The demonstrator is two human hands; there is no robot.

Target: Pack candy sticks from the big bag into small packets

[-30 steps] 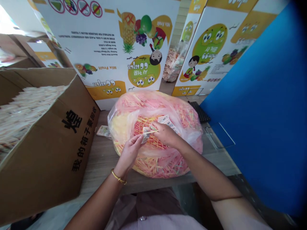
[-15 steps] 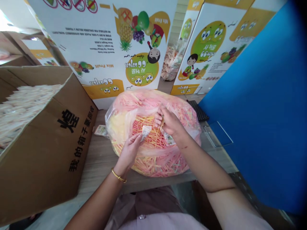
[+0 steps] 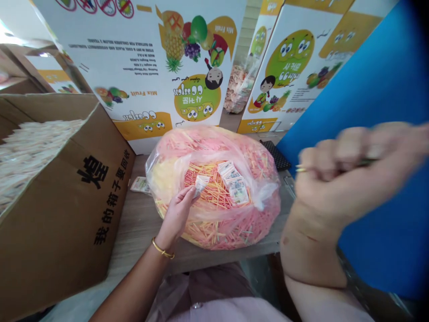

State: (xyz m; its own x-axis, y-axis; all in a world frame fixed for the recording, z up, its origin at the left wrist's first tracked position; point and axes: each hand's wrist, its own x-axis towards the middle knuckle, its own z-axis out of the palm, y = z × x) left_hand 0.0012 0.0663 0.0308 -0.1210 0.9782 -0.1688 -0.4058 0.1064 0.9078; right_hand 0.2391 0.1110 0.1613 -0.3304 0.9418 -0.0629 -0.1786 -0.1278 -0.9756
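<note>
A big clear plastic bag (image 3: 268, 197) full of pink, orange and yellow sticks lies on the table in front of me. My left hand (image 3: 177, 212) rests on the bag and pinches a small printed packet (image 3: 202, 182). A short row of the same printed packets (image 3: 234, 183) lies on the sticks in the bag's opening. My right hand (image 3: 338, 179) is raised close to the camera at the right, blurred, its fingers closed on a thin yellow stick (image 3: 300, 169) that shows at the knuckles.
An open cardboard box (image 3: 83, 188) with pale sticks stands at the left. Printed white and yellow cartons (image 3: 150, 67) form a wall behind the bag. A blue panel (image 3: 375, 103) stands at the right. Another packet (image 3: 140, 184) lies on the table between box and bag.
My right hand has left the bag and swung up and to the right, near the camera, with a stick in it. The left hand has stayed put with its packet.
</note>
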